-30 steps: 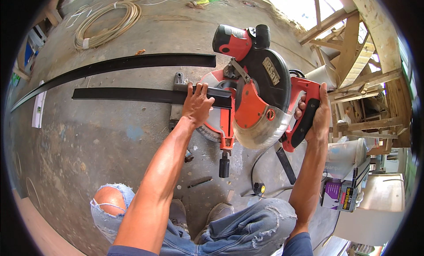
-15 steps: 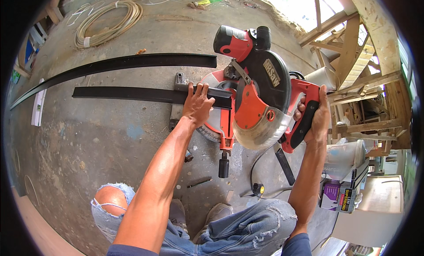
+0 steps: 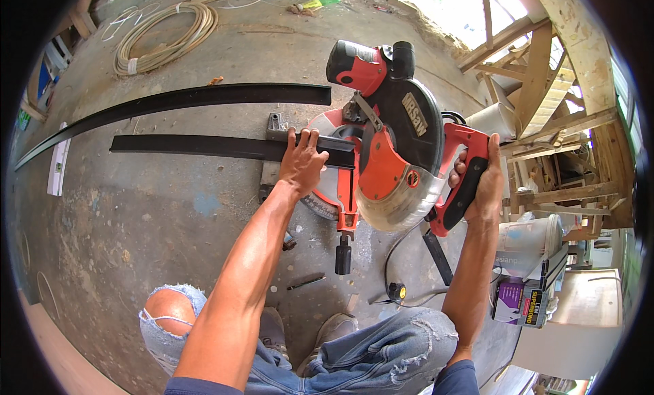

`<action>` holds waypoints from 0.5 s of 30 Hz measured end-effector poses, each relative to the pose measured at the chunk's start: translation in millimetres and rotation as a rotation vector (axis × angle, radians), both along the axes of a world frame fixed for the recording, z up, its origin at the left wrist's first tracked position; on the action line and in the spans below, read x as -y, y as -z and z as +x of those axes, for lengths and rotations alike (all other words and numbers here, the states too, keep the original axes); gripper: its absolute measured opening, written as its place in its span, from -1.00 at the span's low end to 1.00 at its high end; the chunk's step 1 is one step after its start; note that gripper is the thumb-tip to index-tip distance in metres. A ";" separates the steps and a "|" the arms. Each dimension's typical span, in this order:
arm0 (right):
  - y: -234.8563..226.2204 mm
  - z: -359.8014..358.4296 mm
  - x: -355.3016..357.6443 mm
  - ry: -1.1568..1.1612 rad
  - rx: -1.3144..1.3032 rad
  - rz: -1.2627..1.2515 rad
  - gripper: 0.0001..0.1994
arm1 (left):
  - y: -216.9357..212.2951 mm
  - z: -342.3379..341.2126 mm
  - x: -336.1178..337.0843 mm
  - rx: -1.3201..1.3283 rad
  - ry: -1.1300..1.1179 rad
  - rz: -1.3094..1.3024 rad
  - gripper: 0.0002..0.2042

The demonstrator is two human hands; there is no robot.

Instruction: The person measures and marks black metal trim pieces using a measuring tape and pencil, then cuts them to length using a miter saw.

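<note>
A red and black miter saw (image 3: 415,116) stands on the floor in front of me, its head raised over the base. Across the base lies a black metal channel (image 3: 197,145), running out to the left with its right end beside the blade guard. My left hand (image 3: 302,165) grips this channel against the saw's fence, fingers over the top. On the right, my right hand (image 3: 488,180) is wrapped round the red and black saw handle (image 3: 470,191); some of its fingers are partly hidden behind the grip. The clear lower guard (image 3: 402,208) covers the blade.
A longer black strip (image 3: 204,95) lies beyond the channel, near a white spirit level (image 3: 58,163). A hose coil (image 3: 125,53) sits far left. Nearer are a pen (image 3: 306,283) and tape measure (image 3: 397,291). Right stand a bucket (image 3: 524,252), a box (image 3: 516,303) and timber (image 3: 591,133).
</note>
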State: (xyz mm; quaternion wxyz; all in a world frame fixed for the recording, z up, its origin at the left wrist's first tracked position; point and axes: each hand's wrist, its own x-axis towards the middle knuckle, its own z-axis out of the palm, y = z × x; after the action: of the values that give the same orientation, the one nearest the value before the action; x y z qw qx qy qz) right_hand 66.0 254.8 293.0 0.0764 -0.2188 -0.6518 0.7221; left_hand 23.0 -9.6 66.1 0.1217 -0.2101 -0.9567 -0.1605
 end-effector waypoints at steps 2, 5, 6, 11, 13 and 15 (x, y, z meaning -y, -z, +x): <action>-0.1 0.4 -0.8 -0.001 -0.007 -0.004 -0.33 | -1.7 0.3 -0.8 -0.001 0.003 0.002 -0.78; 0.1 1.2 -1.0 -0.004 -0.009 0.017 -0.33 | -2.6 0.6 -0.6 -0.016 0.006 0.000 -0.81; 0.4 1.3 -0.6 -0.006 -0.008 0.021 -0.32 | -1.7 0.3 -0.4 -0.001 0.005 0.004 -0.80; 0.6 2.9 0.9 -0.006 -0.001 0.027 -0.31 | -2.5 0.6 -1.0 0.023 0.003 0.000 -0.78; 0.7 3.4 2.1 0.000 0.003 0.026 -0.30 | -2.5 0.4 -1.1 0.042 0.003 0.003 -0.78; 1.2 3.8 1.8 -0.001 0.001 0.029 -0.30 | -2.7 0.7 -1.0 0.038 0.003 0.008 -0.78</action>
State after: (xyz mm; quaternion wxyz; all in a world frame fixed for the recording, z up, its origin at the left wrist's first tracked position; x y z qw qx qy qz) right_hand 69.8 253.0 291.7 0.0790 -0.2174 -0.6624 0.7125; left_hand 23.7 -8.6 68.8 0.1043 -0.2079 -0.9579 -0.1684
